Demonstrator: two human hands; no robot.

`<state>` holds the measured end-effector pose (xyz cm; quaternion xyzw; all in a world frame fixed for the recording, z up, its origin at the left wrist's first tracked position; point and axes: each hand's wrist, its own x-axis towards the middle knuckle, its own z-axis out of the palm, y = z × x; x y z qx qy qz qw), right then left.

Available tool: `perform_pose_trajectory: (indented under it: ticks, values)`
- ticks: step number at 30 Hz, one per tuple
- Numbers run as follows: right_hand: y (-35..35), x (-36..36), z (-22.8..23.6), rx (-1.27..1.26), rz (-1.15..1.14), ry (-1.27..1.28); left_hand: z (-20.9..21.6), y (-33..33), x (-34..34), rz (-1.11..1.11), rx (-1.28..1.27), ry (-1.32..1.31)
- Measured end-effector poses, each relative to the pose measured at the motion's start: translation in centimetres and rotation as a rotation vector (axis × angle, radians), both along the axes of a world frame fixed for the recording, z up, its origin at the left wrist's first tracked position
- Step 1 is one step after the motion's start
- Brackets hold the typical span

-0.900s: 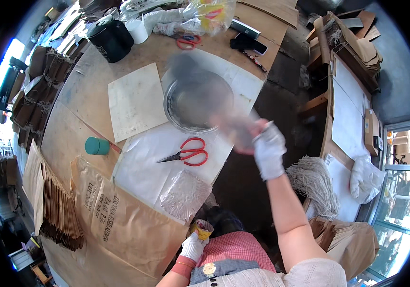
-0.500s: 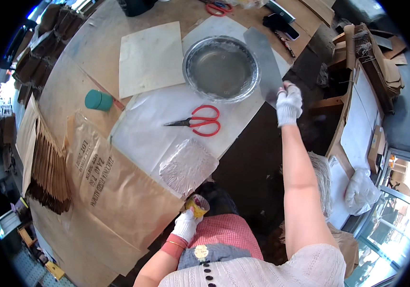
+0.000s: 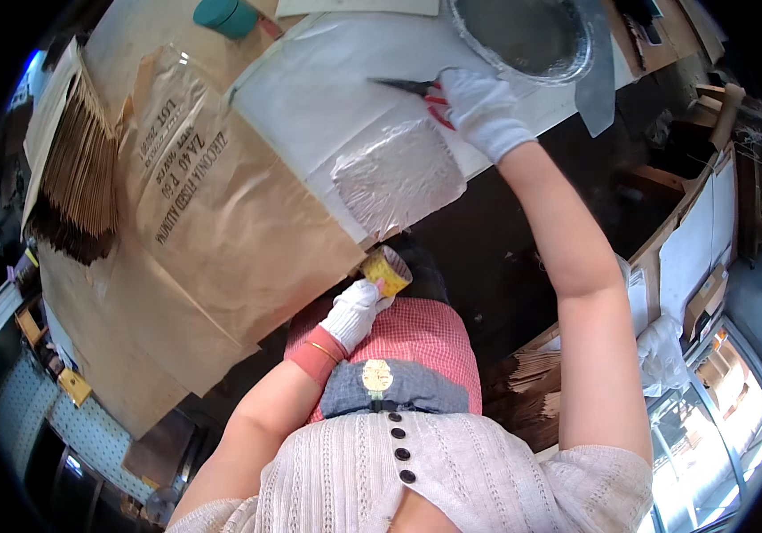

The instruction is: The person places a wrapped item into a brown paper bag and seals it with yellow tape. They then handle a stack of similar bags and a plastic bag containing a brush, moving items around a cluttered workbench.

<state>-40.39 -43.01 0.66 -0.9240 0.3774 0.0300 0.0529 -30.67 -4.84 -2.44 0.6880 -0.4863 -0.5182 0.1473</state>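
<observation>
My right hand (image 3: pixel 486 111), in a white fingertip-less glove, is closed around the red handles of a pair of scissors (image 3: pixel 404 86). Their dark blades point left over the white sheet (image 3: pixel 310 107). Down at my lap, my gloved left hand (image 3: pixel 351 313) grips a roll of yellow tape (image 3: pixel 387 271) close to the table's front edge. Between the two hands lies a square pad in crinkled clear plastic (image 3: pixel 398 173). A metal bowl (image 3: pixel 590 51) of greyish liquid or paste stands beyond my right hand, with a flat grey plate (image 3: pixel 598 99) at its right side.
A printed brown paper bag (image 3: pixel 194 240) lies flat on the left of the table. Further left stands a bundle of folded brown paper (image 3: pixel 74 178). A green cylindrical container (image 3: pixel 225 16) is at the back. Shelving with cardboard (image 3: pixel 727 124) rises on the right.
My right hand has left the grey plate and moved left to the scissors, now gripping their handles. My left hand still holds the tape roll. The view has tilted down toward my body.
</observation>
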Motion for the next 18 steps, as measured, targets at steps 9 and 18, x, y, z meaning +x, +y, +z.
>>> perform_pose_trajectory:
  ticks: [9, 18]
  values:
    - [14.2, -14.7, 9.0, 0.531, -0.335, -0.153, 0.9, -0.4, -1.1, 0.112, 0.331, 0.093]
    - [15.3, -7.0, 5.7, 0.627, 0.153, 0.481, -1.6, -1.0, -2.8, 1.153, 0.534, 0.849]
